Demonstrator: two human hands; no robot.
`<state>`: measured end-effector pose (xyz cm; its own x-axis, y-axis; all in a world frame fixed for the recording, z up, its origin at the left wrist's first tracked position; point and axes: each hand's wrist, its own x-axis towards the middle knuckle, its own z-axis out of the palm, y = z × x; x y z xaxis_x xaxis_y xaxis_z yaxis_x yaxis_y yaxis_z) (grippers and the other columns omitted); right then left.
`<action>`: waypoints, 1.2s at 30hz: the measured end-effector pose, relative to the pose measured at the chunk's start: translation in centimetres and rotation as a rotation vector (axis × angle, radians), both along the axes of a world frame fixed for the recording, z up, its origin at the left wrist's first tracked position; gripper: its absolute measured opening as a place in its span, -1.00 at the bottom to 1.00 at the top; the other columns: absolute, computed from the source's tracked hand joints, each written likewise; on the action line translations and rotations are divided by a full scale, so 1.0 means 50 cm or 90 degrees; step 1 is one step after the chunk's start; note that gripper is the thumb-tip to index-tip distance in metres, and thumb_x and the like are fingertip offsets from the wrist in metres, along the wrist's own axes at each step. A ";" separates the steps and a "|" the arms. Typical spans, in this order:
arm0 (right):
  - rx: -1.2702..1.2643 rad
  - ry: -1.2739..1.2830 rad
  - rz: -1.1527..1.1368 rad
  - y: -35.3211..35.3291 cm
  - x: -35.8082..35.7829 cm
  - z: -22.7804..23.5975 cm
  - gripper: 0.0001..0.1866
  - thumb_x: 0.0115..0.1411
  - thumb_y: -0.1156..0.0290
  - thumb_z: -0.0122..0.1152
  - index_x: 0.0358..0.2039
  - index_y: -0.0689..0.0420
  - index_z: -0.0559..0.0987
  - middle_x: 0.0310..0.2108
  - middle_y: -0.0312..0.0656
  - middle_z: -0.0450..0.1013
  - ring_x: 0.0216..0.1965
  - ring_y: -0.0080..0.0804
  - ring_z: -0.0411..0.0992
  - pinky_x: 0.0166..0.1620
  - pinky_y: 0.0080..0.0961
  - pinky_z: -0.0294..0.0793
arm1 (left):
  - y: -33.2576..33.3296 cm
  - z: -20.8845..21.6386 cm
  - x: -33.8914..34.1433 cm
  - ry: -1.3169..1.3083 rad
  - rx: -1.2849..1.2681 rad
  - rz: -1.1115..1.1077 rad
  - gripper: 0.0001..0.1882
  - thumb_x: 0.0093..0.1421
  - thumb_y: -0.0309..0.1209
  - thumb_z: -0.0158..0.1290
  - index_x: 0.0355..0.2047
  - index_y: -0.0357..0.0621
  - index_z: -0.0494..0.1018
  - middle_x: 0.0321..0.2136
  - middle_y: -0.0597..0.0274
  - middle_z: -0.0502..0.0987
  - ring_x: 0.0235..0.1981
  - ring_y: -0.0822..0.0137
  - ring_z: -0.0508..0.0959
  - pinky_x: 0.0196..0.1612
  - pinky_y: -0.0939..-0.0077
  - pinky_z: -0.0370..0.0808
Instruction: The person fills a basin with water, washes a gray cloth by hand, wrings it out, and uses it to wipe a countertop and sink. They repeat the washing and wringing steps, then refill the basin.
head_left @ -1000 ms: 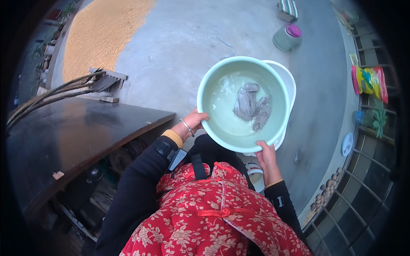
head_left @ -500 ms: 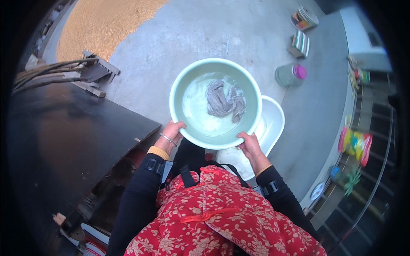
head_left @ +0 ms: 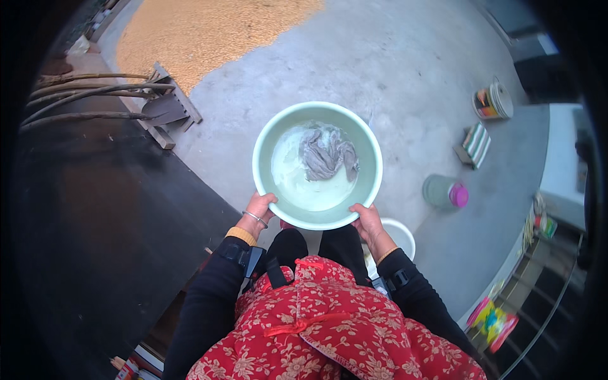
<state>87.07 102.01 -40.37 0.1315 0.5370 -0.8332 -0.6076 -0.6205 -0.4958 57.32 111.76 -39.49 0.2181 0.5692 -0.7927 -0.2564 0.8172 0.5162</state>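
Note:
A round pale green basin (head_left: 266,180) is held out in front of me above the concrete floor. Inside it a wet, crumpled grey cloth (head_left: 323,155) lies in shallow, slightly cloudy water. My left hand (head_left: 258,210) grips the near left rim, thumb over the edge; a bangle circles that wrist. At the near right rim my right hand (head_left: 369,223) holds on the same way. The fingers of both hands are mostly hidden under the basin. Partly covered by my right forearm, a white tub (head_left: 400,234) stands on the floor.
A dark tabletop (head_left: 107,221) fills the left side. Beyond it lie long-handled tools (head_left: 95,95) and a spread of yellow grain (head_left: 202,31). On the right are a clear jar with a pink lid (head_left: 445,192), a striped box (head_left: 474,145), a bucket (head_left: 493,101) and a metal rack (head_left: 538,285).
My view has shifted forward and left, showing more of the grain and tools. The basin, still in both hands, has moved away from the white tub. The cloth has shifted slightly in the water.

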 end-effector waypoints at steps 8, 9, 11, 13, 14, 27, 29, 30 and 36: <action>0.022 0.010 0.138 0.317 0.159 -0.150 -0.47 0.02 0.63 0.10 0.06 0.22 0.31 -0.14 -0.09 0.43 -0.20 -0.19 0.51 -0.20 -0.29 0.62 | 0.176 -0.145 0.141 0.074 -0.003 0.146 -0.37 -0.03 -0.65 -0.07 0.14 -0.29 0.18 -0.10 -0.02 0.44 -0.10 0.04 0.54 -0.04 0.14 0.57; 0.011 -0.013 0.135 0.348 0.171 -0.167 -0.48 0.02 0.63 0.10 0.05 0.23 0.32 -0.16 -0.09 0.43 -0.21 -0.19 0.51 -0.19 -0.28 0.62 | 0.202 -0.171 0.158 0.062 -0.008 0.164 -0.36 -0.03 -0.66 -0.08 0.15 -0.30 0.18 -0.10 -0.02 0.43 -0.10 0.04 0.54 -0.04 0.14 0.57; -0.014 -0.048 0.136 0.387 0.193 -0.205 -0.50 0.02 0.63 0.11 0.04 0.24 0.33 -0.17 -0.09 0.44 -0.21 -0.20 0.51 -0.19 -0.28 0.61 | 0.237 -0.230 0.185 0.020 -0.005 0.215 -0.34 -0.03 -0.67 -0.09 0.17 -0.29 0.15 -0.09 -0.01 0.42 -0.07 0.02 0.51 -0.03 0.10 0.57; -0.026 -0.051 0.135 0.442 0.214 -0.269 -0.51 0.02 0.63 0.11 0.03 0.24 0.34 -0.17 -0.09 0.44 -0.19 -0.20 0.51 -0.20 -0.29 0.61 | 0.273 -0.301 0.215 0.025 -0.003 0.234 -0.34 -0.03 -0.67 -0.09 0.17 -0.29 0.16 -0.08 0.00 0.42 -0.04 0.02 0.50 -0.01 0.12 0.55; -0.042 -0.058 0.148 0.472 0.225 -0.309 -0.50 0.02 0.63 0.11 0.03 0.22 0.34 -0.16 -0.09 0.44 -0.18 -0.21 0.50 -0.19 -0.28 0.61 | 0.297 -0.343 0.224 0.009 0.024 0.244 -0.34 -0.03 -0.68 -0.09 0.18 -0.28 0.16 -0.07 0.01 0.41 -0.03 0.02 0.49 -0.01 0.13 0.55; -0.102 -0.107 0.063 0.601 0.194 -0.858 -0.53 -0.01 0.69 0.13 -0.01 0.31 0.39 -0.17 -0.07 0.47 -0.17 -0.20 0.50 -0.13 -0.29 0.54 | 0.469 -0.880 0.201 0.039 -0.068 0.182 -0.37 -0.02 -0.65 -0.04 0.15 -0.19 0.21 -0.07 0.13 0.43 -0.07 0.16 0.52 -0.03 0.26 0.55; -0.123 -0.090 0.050 0.608 0.185 -0.914 -0.53 -0.03 0.70 0.15 -0.03 0.30 0.41 -0.21 -0.08 0.48 -0.20 -0.22 0.50 -0.15 -0.31 0.52 | 0.470 -0.935 0.191 0.035 -0.057 0.188 -0.37 -0.02 -0.64 -0.03 0.15 -0.18 0.21 -0.06 0.14 0.43 -0.07 0.15 0.52 -0.03 0.27 0.55; -0.136 -0.091 0.065 0.609 0.182 -0.934 -0.52 -0.02 0.69 0.15 -0.02 0.28 0.41 -0.19 -0.09 0.48 -0.18 -0.23 0.50 -0.15 -0.30 0.52 | 0.468 -0.956 0.187 0.034 -0.055 0.191 -0.36 -0.02 -0.64 -0.03 0.15 -0.18 0.21 -0.06 0.15 0.43 -0.06 0.15 0.51 -0.03 0.27 0.55; -0.135 -0.054 0.061 0.618 0.162 -1.007 -0.49 0.05 0.62 0.19 0.06 0.14 0.37 -0.07 -0.17 0.45 -0.06 -0.27 0.45 -0.04 -0.31 0.47 | 0.473 -1.041 0.167 0.009 -0.038 0.206 -0.34 0.03 -0.66 0.00 0.19 -0.14 0.19 0.02 0.15 0.40 0.04 0.16 0.45 0.09 0.23 0.46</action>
